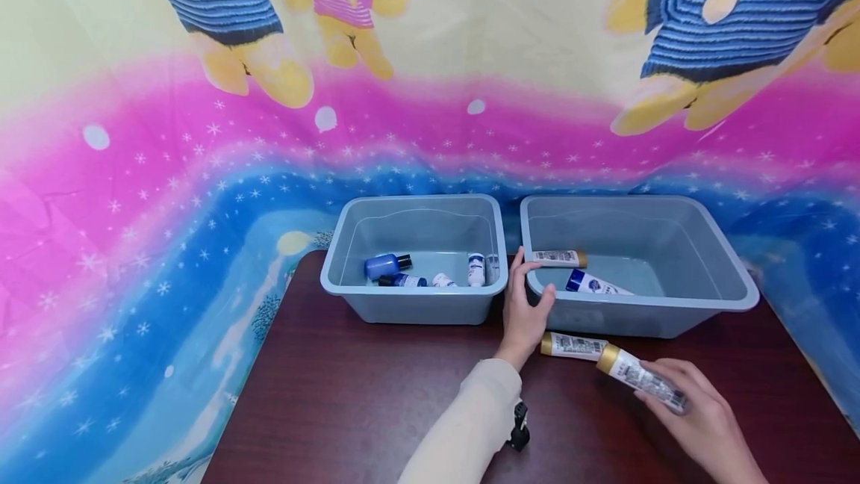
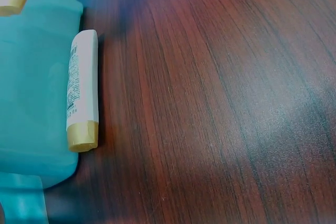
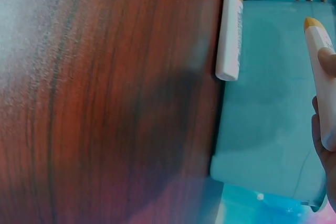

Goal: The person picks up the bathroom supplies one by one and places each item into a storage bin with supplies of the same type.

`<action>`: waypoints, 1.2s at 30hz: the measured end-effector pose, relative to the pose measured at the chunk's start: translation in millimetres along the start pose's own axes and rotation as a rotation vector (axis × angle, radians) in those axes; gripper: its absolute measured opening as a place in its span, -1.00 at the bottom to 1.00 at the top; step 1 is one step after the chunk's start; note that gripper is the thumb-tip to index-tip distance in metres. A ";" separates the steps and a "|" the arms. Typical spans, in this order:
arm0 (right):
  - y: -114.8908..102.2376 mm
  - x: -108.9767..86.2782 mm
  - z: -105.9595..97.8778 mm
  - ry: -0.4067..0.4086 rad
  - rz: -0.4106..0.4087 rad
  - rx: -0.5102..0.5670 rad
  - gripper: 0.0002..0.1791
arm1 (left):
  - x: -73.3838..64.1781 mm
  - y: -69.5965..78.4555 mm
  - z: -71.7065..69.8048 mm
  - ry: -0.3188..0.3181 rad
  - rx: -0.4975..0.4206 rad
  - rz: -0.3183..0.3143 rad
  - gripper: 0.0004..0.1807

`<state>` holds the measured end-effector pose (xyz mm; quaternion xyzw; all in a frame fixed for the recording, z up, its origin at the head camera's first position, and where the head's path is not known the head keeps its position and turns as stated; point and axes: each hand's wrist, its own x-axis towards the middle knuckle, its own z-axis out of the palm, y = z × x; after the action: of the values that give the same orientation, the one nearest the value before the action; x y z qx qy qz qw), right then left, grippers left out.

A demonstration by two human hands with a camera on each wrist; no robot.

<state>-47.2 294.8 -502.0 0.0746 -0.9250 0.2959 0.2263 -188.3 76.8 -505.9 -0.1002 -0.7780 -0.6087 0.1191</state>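
Observation:
My right hand (image 1: 702, 413) grips a white tube with a gold cap (image 1: 625, 368) above the front of the table, cap pointing to the left. In the right wrist view the thumb presses along this held tube (image 3: 324, 87). A second gold-capped tube (image 1: 574, 346) lies on the table against the front of the right bin (image 1: 638, 320). My left hand (image 1: 527, 312) is at that bin's near left corner, fingers extended along its side and thumb apart in front. Inside the right bin lie a gold-capped tube (image 1: 554, 258) and a white tube with a blue cap (image 1: 598, 284).
Left of that bin stands another grey-blue bin (image 1: 416, 308) holding a blue bottle (image 1: 381, 266), a dark-capped blue bottle (image 1: 406, 281) and small white bottles (image 1: 475, 270). Both stand at the back of the dark wooden table (image 1: 349, 402), before a patterned cloth (image 1: 430, 133).

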 end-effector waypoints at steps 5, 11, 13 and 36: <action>0.4 2.4 -4.1 0.032 -0.033 0.028 -0.33 | 0.0 -1.2 1.1 0.006 -0.003 0.001 -0.61; -1.2 5.2 -9.3 0.082 -0.058 0.053 -0.30 | 0.3 -1.9 1.4 0.007 -0.002 0.003 -0.61; -2.3 6.0 -10.9 0.097 -0.067 0.060 -0.29 | 0.3 -1.8 1.3 0.006 -0.003 0.001 -0.61; -11.7 23.0 -32.5 0.161 -0.106 0.101 -0.32 | -0.3 -1.8 1.5 0.000 -0.008 -0.002 -0.61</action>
<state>-52.2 304.1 -461.9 0.1109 -0.8825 0.3349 0.3112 -188.7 77.8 -508.0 -0.0997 -0.7757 -0.6118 0.1181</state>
